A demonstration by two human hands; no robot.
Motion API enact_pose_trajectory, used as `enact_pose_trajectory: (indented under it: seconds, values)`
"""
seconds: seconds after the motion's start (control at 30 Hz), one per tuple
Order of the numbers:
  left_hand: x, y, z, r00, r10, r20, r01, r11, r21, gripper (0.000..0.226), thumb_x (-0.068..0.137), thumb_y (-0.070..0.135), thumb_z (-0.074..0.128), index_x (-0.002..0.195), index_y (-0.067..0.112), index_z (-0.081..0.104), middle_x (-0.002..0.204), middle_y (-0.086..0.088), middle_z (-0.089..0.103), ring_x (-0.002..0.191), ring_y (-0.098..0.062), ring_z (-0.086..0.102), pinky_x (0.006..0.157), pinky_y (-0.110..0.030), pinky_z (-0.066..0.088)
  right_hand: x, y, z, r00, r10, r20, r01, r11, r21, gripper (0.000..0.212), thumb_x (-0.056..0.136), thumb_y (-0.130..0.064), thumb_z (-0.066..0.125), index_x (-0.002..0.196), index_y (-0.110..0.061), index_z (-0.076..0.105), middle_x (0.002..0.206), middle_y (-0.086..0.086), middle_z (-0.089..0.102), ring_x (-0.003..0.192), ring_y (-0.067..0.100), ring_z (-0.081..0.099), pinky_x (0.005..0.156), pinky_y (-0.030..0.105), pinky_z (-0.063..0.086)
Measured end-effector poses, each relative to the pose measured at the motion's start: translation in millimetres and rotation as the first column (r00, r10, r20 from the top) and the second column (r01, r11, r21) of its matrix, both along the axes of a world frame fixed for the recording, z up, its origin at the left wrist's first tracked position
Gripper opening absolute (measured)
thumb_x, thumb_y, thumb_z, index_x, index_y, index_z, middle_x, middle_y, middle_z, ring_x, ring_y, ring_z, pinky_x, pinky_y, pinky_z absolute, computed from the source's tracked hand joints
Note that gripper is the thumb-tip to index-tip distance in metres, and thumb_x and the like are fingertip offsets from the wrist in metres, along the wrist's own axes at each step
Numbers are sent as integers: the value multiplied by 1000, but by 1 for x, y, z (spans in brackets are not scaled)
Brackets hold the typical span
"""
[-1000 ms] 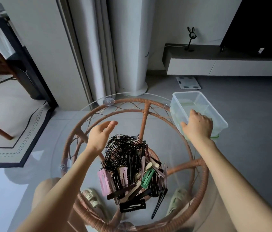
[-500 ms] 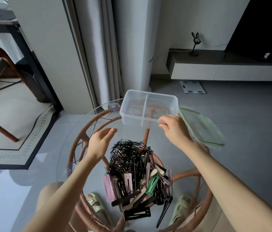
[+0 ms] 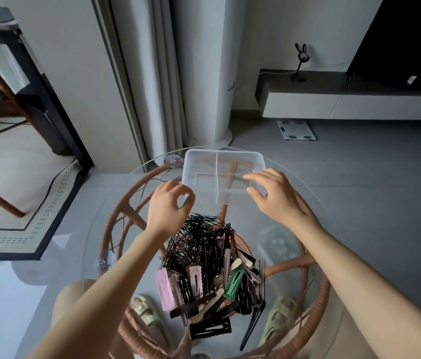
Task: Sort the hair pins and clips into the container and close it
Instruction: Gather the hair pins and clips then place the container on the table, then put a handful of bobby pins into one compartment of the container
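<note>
A clear plastic container (image 3: pixel 223 161) with inner dividers rests on the far side of the round glass table (image 3: pixel 106 229). My left hand (image 3: pixel 169 208) is at its near-left corner, thumb and forefinger pinched together at the wall. My right hand (image 3: pixel 275 196) is at the near-right corner, fingers spread, fingertips on the rim. Nearer to me lies a heap of black hair pins (image 3: pixel 199 237), and next to it several clips (image 3: pixel 219 288): pink, green, beige, brown and black. The container holds nothing. Its lid is not in sight.
The glass top sits on a rattan frame (image 3: pixel 322 288); my knees and sandals show through it. Behind the table stand a white column (image 3: pixel 204 73), a low TV bench (image 3: pixel 346 104) and a floor scale (image 3: pixel 296 130). A rug and a chair are on the left.
My right hand carried the container from the table's right edge to the far middle and set it down. My left hand moved up to its near-left corner. The green-rimmed lid is gone from view.
</note>
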State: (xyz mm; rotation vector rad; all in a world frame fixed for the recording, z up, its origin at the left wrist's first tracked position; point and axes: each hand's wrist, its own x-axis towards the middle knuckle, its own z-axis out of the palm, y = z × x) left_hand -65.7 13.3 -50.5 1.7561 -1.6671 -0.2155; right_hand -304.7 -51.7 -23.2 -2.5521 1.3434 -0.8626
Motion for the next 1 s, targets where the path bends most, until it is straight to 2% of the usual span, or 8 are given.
enact_pose_trajectory:
  seconds: [0.13,0.23,0.3,0.43,0.53,0.63,0.9,1.0]
  values:
    - [-3,-8,11,998,66,22,-64,996,-69,20,79,24,58,66,10,64,70,-5,57,74,-25,53,66,-31,39,-1,6,1,1000,-21,-22,19,998,-64,23,77,-9,67,100,-8,69,102,6,70,98,28,60,88,33,38]
    - [-2,-7,17,998,59,20,-58,998,-38,24,78,29,54,65,11,63,71,-4,58,71,-22,52,63,-31,42,4,20,1,1000,31,-1,-31,994,-102,14,75,-7,67,89,-6,70,89,7,70,86,27,62,82,31,42]
    - [1,-4,17,998,25,55,-30,996,89,19,81,28,55,71,16,66,80,-2,62,75,-21,58,63,-29,47,10,34,-2,994,109,-24,-109,994,31,14,80,-14,67,92,-9,69,87,4,69,77,18,60,76,36,52]
    - [10,8,16,968,-120,220,-25,826,564,39,81,45,59,115,27,60,118,-9,58,107,-24,58,88,-36,50,24,56,-14,955,166,-246,5,819,574,72,80,-61,54,137,-20,39,128,0,52,103,15,54,87,35,48]
    - [10,14,17,964,-150,221,-33,753,658,71,74,53,66,135,24,43,132,-14,47,127,-28,42,102,-41,41,42,58,-19,944,108,-311,91,823,561,82,77,-69,48,138,-15,33,136,9,43,123,27,43,95,41,42]
    - [4,16,20,974,-151,170,3,756,655,75,71,41,75,135,19,43,134,-14,47,123,-27,48,103,-36,40,73,55,-18,909,100,-404,122,864,488,90,73,-74,48,138,-13,34,136,14,42,123,33,41,97,44,39]
    - [-1,26,25,997,-70,20,40,756,653,54,74,19,75,123,12,54,110,-12,67,80,-24,63,74,-30,52,104,47,-12,879,137,-456,133,849,512,64,66,-59,71,110,-14,58,112,8,63,107,31,57,90,40,44]
    - [3,28,24,986,46,-163,71,759,647,41,72,7,75,109,13,61,99,-16,70,70,-27,65,53,-31,55,103,50,-9,939,94,-330,119,812,571,72,64,-45,79,125,-15,53,124,7,60,114,29,55,98,42,40]
